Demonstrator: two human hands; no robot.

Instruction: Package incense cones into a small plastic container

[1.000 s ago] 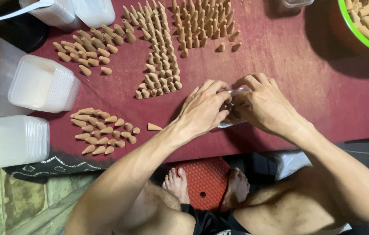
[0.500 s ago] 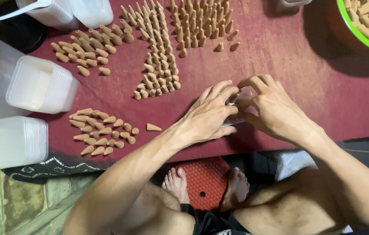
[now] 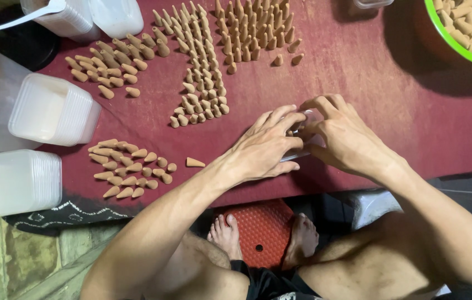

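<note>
My left hand (image 3: 264, 147) and my right hand (image 3: 343, 136) meet over a small clear plastic container (image 3: 301, 133) on the dark red table (image 3: 380, 94). Both hands grip it, and they hide most of it. Only a sliver of clear plastic shows between the fingers. Small tan cones stand in rows (image 3: 202, 72) just beyond my left hand. A single cone (image 3: 195, 162) lies on its side left of my left wrist.
Cone clusters lie at left (image 3: 130, 169) and upper left (image 3: 113, 64); another standing group (image 3: 255, 30) is at top centre. Stacks of white plastic containers (image 3: 52, 111), (image 3: 22, 180) sit at the left edge. A green-rimmed bowl of cones (image 3: 469, 30) is top right. A red stool (image 3: 261, 233) stands between my feet.
My left hand's fingers have spread out further over the container. Both hands have shifted slightly away from me, staying together.
</note>
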